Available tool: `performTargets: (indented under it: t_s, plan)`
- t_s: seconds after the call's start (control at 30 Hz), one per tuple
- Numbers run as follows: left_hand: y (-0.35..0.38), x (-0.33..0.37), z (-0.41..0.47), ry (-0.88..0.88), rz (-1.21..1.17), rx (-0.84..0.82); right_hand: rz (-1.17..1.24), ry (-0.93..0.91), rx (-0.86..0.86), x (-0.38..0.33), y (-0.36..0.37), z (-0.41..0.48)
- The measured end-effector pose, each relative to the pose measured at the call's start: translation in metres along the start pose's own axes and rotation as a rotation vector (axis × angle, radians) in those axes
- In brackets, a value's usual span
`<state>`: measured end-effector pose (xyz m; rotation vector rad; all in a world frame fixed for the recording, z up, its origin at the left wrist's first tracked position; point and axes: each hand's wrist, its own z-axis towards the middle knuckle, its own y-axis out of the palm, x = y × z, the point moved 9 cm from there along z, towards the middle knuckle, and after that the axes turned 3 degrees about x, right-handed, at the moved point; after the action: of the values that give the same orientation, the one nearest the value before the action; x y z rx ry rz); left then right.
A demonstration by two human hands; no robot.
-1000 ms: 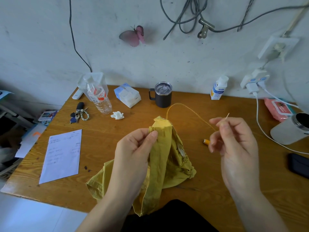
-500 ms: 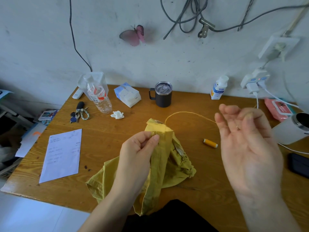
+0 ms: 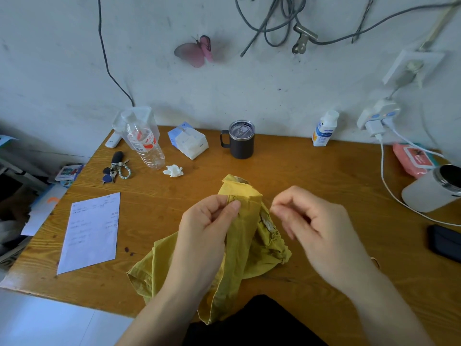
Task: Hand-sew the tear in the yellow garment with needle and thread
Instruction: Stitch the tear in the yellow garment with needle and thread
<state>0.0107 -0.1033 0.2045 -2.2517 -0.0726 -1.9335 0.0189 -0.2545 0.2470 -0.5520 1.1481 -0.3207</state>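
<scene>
The yellow garment (image 3: 249,236) lies bunched on the wooden table (image 3: 311,171) at the front middle, with one folded edge raised. My left hand (image 3: 204,236) pinches that raised fold between thumb and forefinger. My right hand (image 3: 316,228) is just right of the fold, fingers curled, with thumb and forefinger pinched together close to the cloth. The needle and yellow thread are too fine and blurred to make out at those fingertips. The thread spool is hidden behind my right hand.
A dark mug (image 3: 240,139), water bottle (image 3: 146,146), tissue pack (image 3: 188,141), keys (image 3: 116,168) and crumpled tissue (image 3: 173,170) sit at the back. A paper sheet (image 3: 91,232) lies left. At the right are a white container (image 3: 431,188), charging cable (image 3: 384,176) and black phone (image 3: 446,242).
My right hand had swung up and out to the right, drawing the thread long, and has now come back down to the fold with its fingers curled. My left hand kept its pinch.
</scene>
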Motion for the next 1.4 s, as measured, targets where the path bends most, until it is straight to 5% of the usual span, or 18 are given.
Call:
performTargets:
  t_s: [0.7,1.1,1.4]
  plan:
    - [0.002,0.014,-0.009,0.064,0.091,0.027,-0.207,-0.036,0.014,-0.018,0.007,0.001]
    - [0.007,0.030,-0.013,0.243,0.224,-0.045,0.160,0.196,-0.272,0.010,0.020,-0.001]
    - [-0.002,0.033,-0.016,0.313,0.377,0.149,0.014,0.147,-0.069,0.000,0.011,-0.003]
